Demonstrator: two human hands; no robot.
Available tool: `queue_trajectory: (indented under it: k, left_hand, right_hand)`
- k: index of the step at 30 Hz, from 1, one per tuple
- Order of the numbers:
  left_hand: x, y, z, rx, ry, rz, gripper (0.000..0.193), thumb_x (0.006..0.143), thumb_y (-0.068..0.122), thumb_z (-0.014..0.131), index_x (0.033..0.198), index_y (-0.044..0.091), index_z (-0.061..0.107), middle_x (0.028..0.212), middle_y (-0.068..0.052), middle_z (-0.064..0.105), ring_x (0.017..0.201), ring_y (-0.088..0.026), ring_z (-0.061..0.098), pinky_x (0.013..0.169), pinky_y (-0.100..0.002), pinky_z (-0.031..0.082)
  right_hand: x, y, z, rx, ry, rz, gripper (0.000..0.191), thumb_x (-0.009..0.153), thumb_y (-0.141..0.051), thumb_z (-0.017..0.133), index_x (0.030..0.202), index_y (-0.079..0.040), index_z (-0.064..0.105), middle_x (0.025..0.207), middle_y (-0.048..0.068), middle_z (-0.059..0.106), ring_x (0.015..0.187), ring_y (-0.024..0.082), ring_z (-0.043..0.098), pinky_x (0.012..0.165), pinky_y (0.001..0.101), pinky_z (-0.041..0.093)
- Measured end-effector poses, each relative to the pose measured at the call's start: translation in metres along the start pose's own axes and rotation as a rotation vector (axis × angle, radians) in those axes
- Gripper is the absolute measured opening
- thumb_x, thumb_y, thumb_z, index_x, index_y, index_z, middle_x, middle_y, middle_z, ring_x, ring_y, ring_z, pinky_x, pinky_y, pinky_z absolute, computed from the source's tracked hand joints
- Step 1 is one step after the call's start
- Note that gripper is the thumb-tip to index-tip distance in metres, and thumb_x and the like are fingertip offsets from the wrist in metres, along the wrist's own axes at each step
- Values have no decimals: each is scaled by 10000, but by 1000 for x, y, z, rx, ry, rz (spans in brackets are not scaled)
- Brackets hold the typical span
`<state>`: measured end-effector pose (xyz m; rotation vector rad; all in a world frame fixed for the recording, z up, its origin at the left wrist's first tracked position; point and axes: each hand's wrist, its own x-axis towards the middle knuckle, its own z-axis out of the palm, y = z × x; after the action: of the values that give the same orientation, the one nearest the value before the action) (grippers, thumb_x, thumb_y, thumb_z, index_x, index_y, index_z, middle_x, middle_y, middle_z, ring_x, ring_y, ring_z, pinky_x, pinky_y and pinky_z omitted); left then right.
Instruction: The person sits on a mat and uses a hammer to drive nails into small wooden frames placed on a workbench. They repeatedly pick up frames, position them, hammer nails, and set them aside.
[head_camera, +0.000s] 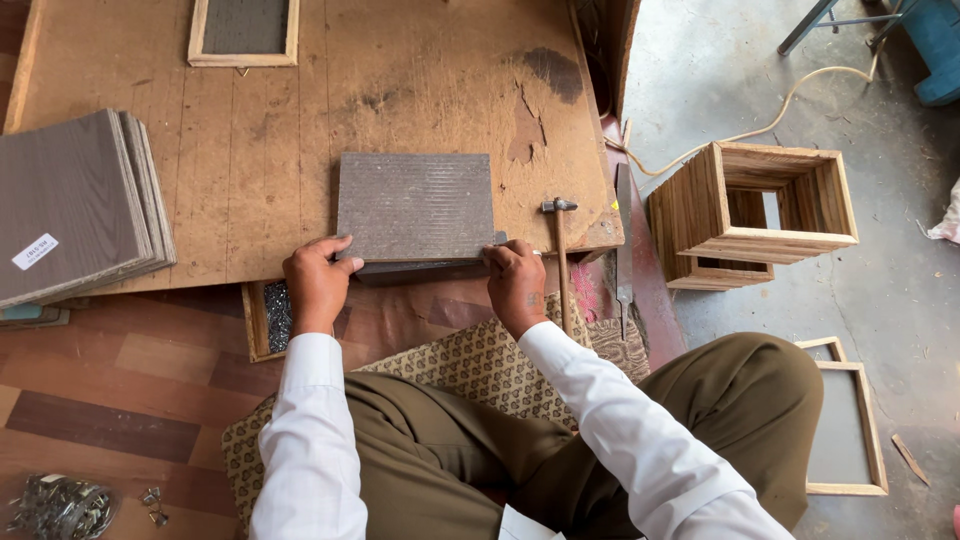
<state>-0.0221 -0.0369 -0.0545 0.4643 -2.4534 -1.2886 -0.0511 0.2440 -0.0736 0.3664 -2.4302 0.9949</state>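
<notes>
Left hand (318, 280): fingers curled over the near left corner of the grey panel (415, 207), gripping it.
Right hand (515, 282): fingers closed on the panel's near right corner.
Grey panel: flat on the plywood board (250, 150), near edge overhanging; a second panel edge shows beneath.
Hammer (560, 255): at 3 o'clock, just beside the right hand.
Panel stack (75, 205): at 9 o'clock, well apart.
Wooden box frame (755, 210): on the floor, 3 o'clock.
</notes>
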Motion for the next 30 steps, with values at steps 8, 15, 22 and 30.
queue_trajectory:
  k: [8,15,22,30]
  left_hand:
    - [0,-3,2,64,25,136,427,678,-2,887,1091,7,780,1123,-232,738,1030,-343,731,911,-393,570]
    - [-3,-51,-35,214,6,-84,243,774,71,860,969,-6,736,1010,-217,746,939,-375,731,841,-447,574]
    - [-29,-114,-52,623,-287,-259,250,791,-18,679,975,104,796,1108,-231,712,1048,-424,683,919,-494,564]
    - [-33,-113,-51,525,-161,-225,292,802,9,679,1019,158,805,1081,-210,712,983,-441,680,842,-516,563]
  right_hand:
    - [11,13,-1,92,-25,9,109,836,-24,763,915,-91,796,925,98,702,849,301,679,746,410,546]
    - [14,19,-7,53,-66,-159,98,848,-10,755,923,-71,774,968,113,689,880,337,661,760,444,531]
    - [13,18,1,-1,-92,-139,38,871,-45,765,888,-77,778,947,101,678,880,331,654,771,441,528]
    - [11,16,6,0,-85,-171,62,875,-65,778,936,-73,790,987,96,697,889,309,669,771,419,539]
